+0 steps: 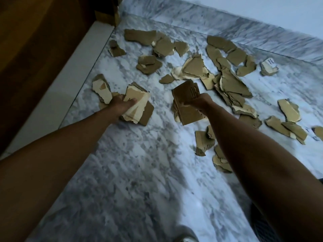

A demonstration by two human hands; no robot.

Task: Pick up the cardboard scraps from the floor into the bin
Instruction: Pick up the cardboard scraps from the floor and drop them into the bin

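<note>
Torn brown cardboard scraps (229, 84) lie scattered over the grey-white marble floor (139, 172), mostly in the upper middle and right. My left hand (122, 104) is shut on a bundle of pale and brown scraps (138, 105) low above the floor. My right hand (199, 102) grips a stack of brown cardboard pieces (186, 102) held upright. More scraps lie beside my right forearm (203, 140). No bin is in view.
A white ledge (70, 81) and dark wooden furniture (35, 49) run along the left side. A marble skirting and pale wall (262, 18) close off the far side. A piece with printed text (269, 64) lies at the far right.
</note>
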